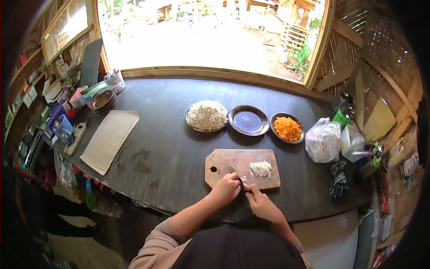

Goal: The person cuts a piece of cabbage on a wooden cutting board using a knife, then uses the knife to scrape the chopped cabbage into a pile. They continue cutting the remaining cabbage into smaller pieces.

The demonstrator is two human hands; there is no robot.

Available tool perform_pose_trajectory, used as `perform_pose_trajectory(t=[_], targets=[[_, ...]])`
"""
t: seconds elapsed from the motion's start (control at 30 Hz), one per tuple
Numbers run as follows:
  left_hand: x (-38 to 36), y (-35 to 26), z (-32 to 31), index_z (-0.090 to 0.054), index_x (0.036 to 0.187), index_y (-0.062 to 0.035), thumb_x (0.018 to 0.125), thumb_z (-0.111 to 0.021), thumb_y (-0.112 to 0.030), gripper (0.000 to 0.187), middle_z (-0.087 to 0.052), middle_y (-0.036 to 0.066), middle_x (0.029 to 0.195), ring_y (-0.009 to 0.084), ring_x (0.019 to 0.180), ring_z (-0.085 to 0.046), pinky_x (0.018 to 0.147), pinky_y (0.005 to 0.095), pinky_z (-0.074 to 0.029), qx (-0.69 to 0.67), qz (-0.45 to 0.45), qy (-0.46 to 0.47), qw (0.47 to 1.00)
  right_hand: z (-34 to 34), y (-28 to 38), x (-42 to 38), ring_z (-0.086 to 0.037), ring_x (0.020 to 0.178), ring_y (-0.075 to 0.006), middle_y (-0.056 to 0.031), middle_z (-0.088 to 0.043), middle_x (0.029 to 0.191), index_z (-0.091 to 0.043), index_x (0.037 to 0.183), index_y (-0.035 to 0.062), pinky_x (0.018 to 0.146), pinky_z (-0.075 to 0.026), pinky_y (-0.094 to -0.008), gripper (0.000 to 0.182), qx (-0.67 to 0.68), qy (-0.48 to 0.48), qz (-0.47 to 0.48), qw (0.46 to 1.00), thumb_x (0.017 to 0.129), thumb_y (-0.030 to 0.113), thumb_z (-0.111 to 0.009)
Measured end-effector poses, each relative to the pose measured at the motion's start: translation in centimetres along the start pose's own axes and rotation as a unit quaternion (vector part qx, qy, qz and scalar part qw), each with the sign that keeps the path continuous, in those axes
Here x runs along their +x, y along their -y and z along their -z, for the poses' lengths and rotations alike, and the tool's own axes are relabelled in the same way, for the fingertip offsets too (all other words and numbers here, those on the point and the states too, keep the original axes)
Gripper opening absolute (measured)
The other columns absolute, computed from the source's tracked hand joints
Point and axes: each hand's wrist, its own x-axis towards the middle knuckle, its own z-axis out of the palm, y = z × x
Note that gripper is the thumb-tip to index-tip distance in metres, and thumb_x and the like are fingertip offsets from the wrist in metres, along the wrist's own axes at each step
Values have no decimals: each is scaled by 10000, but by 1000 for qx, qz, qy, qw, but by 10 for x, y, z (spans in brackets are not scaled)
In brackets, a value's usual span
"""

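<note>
Over the front edge of the wooden cutting board (224, 161), my two hands are close together. My left hand (227, 187) is closed in a pinch, and what sits between its fingertips is too small to make out. My right hand (263, 205) is closed around a small dark knife (245, 186), mostly hidden by the fingers. Small white shreds (243, 179) show between the hands, at the blade. A small heap of white shreds (260, 169) lies on the board's right part. The board's dark hanging hole is at its left end.
Behind the board stand a plate heaped with pale shreds (207, 115), a bare dark plate (249, 120) and a plate of chopped orange pieces (287, 128). Plastic bags (323, 140) and a dark cloth (338, 179) are at right. Brown paper sheets (110, 140) and stacked plates (104, 101) are at left.
</note>
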Motion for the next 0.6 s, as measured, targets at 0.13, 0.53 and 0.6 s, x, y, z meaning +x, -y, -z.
perform_pose_trajectory(t=[0.13,0.53,0.6], targets=[[-1,0,1,-686,808,8,812,-644,-84,101,-625,127,994,308,901,-622,803,383,-518,5,-8,-4,1000,0,-2,-8,-585,538,-302,-198,-602,689,-458,1292,70,565,-460,-418,301,-9,14,-9,1000,1005,155,-490],[-1,-2,2,-686,794,3,809,-639,-80,97,-623,131,986,309,913,-621,805,388,-518,5,-11,-2,1000,-4,-3,-7,-614,771,-396,-250,-631,851,-455,1298,64,688,-484,-455,310,-7,8,-10,1000,1002,149,-486],[-1,-4,4,-687,797,3,809,-638,-81,99,-623,130,987,307,912,-622,809,386,-518,6,-6,1,1000,-10,-16,-1,-613,606,-288,-182,-621,713,-452,1306,66,609,-471,-395,317,-15,-10,16,1000,1004,158,-490]])
